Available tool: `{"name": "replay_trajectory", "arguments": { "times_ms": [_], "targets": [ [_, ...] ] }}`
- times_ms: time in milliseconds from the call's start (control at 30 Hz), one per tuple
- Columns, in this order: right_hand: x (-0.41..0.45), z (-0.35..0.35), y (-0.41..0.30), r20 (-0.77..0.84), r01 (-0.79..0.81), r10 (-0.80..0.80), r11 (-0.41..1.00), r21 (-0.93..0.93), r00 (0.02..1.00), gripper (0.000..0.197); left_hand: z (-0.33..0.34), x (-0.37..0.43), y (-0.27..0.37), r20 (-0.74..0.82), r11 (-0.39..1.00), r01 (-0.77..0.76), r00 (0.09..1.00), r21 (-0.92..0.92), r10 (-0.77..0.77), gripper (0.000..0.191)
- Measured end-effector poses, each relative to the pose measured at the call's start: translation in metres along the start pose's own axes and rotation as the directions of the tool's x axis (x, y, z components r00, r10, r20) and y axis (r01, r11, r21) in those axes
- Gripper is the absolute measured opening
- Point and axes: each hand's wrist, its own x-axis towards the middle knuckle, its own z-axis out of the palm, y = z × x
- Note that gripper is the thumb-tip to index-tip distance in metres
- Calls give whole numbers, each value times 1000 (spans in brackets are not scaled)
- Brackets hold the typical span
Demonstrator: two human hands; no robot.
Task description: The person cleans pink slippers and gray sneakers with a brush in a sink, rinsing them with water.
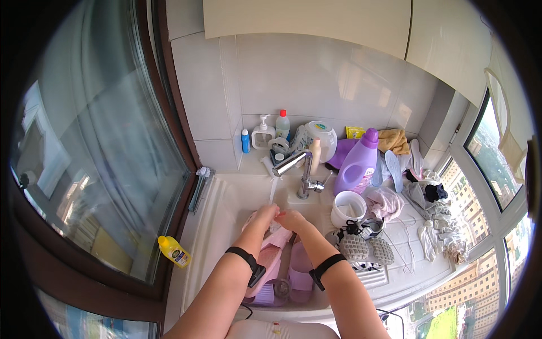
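Observation:
Water runs from the chrome faucet [292, 164] into the white sink [211, 237], falling by my hands. My left hand [267, 212] and my right hand [290, 219] are close together over a pink item [271, 254] lying in the basin. A small reddish thing shows between them; the fingers are partly hidden, so I cannot tell how firmly either hand grips. Purple slippers [301, 271] rest in the basin below my right hand. Near the front wall of the basin are a purple ridged piece [266, 295] and the round drain fitting [281, 288].
Right of the basin stand a white tub [348, 208], wet sneakers [360, 245], a purple detergent bottle [359, 165] and small cloths [384, 204]. A yellow bottle [174, 251] and a brush [199, 186] are at the left edge. Bottles line the back ledge [252, 163].

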Motion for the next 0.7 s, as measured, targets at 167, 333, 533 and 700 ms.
{"name": "replay_trajectory", "arguments": {
  "times_ms": [167, 333, 533, 700],
  "targets": [
    [-71, -43, 42, 36, -96, 120, 916, -390, 992, 31, 41, -27, 9, 232, 810, -204, 969, 549, 87, 38],
    [-173, -92, 32, -279, -537, 461, 762, -363, 842, 46, 119, -57, -19, 523, 664, -428, 850, 612, 65, 43],
    [-239, -76, 30, -312, -595, 521, 772, -223, 794, 77, 165, -93, -38, 433, 813, -129, 887, 568, -162, 44],
    [-251, -73, 27, -231, -503, 447, 788, -355, 864, 78, 169, -103, -28, 203, 898, 59, 966, 435, -162, 26]
  ]
}}
